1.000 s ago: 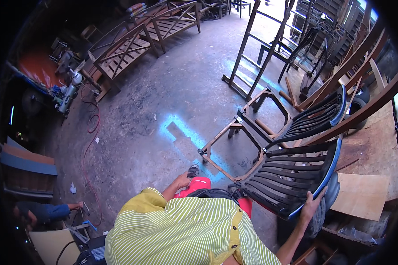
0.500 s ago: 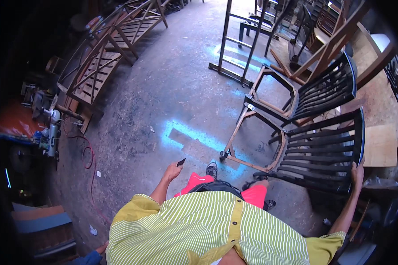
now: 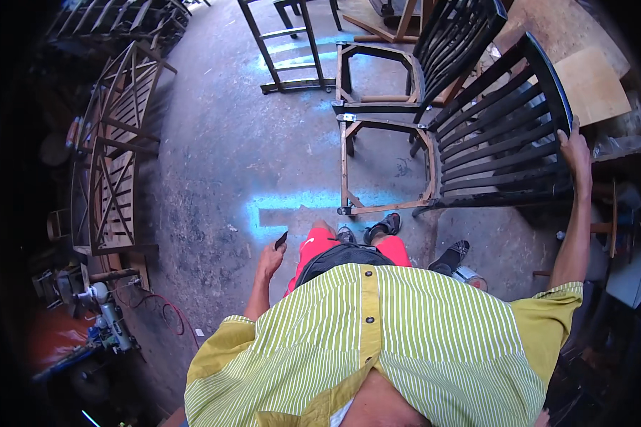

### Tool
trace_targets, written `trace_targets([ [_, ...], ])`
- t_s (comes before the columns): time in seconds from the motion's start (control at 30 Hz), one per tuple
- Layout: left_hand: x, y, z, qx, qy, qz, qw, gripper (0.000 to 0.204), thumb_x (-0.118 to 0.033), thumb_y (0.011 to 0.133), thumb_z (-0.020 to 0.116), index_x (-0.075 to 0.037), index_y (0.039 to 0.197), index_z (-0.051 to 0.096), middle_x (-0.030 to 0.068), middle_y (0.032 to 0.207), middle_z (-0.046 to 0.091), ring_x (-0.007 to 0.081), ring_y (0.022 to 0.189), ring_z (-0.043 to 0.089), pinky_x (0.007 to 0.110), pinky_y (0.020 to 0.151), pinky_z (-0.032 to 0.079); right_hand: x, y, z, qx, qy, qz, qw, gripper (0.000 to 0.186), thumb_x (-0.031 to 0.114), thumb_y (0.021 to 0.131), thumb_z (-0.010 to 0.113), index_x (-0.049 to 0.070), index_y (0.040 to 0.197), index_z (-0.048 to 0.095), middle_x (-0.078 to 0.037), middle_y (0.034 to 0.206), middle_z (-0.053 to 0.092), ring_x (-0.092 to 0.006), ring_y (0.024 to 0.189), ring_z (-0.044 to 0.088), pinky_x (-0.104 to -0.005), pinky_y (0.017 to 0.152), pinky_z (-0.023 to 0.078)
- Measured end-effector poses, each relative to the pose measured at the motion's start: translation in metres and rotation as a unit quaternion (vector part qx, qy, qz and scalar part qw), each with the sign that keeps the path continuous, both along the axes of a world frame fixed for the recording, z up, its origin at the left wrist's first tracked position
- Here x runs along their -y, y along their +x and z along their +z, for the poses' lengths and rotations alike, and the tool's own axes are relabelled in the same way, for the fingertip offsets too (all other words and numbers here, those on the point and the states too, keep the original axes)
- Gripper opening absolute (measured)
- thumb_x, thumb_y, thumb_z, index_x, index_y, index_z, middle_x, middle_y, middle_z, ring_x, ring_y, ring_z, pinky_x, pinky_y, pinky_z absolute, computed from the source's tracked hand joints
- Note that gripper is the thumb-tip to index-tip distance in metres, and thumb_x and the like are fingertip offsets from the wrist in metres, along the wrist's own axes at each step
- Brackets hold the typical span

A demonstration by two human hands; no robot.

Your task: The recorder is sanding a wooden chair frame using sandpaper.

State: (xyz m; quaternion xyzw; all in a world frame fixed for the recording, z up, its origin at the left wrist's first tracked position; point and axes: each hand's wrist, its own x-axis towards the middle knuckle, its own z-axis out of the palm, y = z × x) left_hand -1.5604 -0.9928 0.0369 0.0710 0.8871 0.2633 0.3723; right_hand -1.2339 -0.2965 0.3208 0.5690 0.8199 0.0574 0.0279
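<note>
Two hands busy: my right hand (image 3: pixel 575 151) clamps the chair (image 3: pixel 506 135) top, my left hand (image 3: pixel 271 257) closed round a small dark tool (image 3: pixel 281 239); next I'd steady the chair.

Under the right hand (image 3: pixel 575 153) the chair (image 3: pixel 502 146) back was wood painted a dull dark colour, its seat frame bare wood. Below the left hand (image 3: pixel 269 260) the floor (image 3: pixel 214 164) looked rough grey concrete.
</note>
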Motion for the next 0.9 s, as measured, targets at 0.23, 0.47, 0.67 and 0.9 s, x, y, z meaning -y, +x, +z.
trace_targets([
  [0.23,-0.026,-0.042,0.0,0.049,-0.03,-0.043,0.997,0.033,-0.03,0.086,0.055,0.001,0.094,0.061,0.0063,0.067,0.055,0.0158,0.063,0.051,0.033,0.057,0.041,0.024,-0.011,0.009,0.019,0.038,-0.022,0.999,0.061,0.039,0.091,0.046,0.011,0.142,0.026,-0.03,0.102,0.059,-0.045,0.099,0.057,-0.0505,0.086,0.044],
  [0.47,-0.072,-0.146,-0.003,0.115,0.005,-0.127,0.985,0.027,-0.029,0.086,0.056,-0.003,0.087,0.062,-0.0029,0.059,0.047,0.008,0.051,0.043,0.027,0.046,0.035,0.102,0.011,0.007,-0.002,0.107,-0.123,0.987,0.062,0.042,0.089,0.052,0.008,0.138,0.033,-0.025,0.112,0.058,-0.0396,0.103,0.058,-0.0502,0.084,0.047],
  [0.67,-0.114,-0.231,0.0,0.113,-0.008,-0.18,0.977,0.024,-0.03,0.087,0.054,-0.008,0.078,0.058,-0.0033,0.061,0.048,0.0073,0.053,0.044,0.026,0.047,0.037,0.144,0.007,-0.003,-0.023,0.191,-0.192,0.962,0.057,0.039,0.09,0.052,0.007,0.135,0.037,-0.025,0.112,0.055,-0.0409,0.097,0.06,-0.0502,0.077,0.049],
  [0.9,-0.14,-0.244,-0.006,0.146,0.047,-0.146,0.977,0.021,-0.028,0.087,0.055,-0.009,0.077,0.055,-0.0038,0.062,0.047,0.0071,0.053,0.043,0.025,0.047,0.036,0.134,-0.008,0.018,0.059,0.098,-0.232,0.966,0.058,0.039,0.081,0.065,0.0,0.12,0.045,-0.023,0.107,0.06,-0.0378,0.099,0.061,-0.0488,0.079,0.05],
])
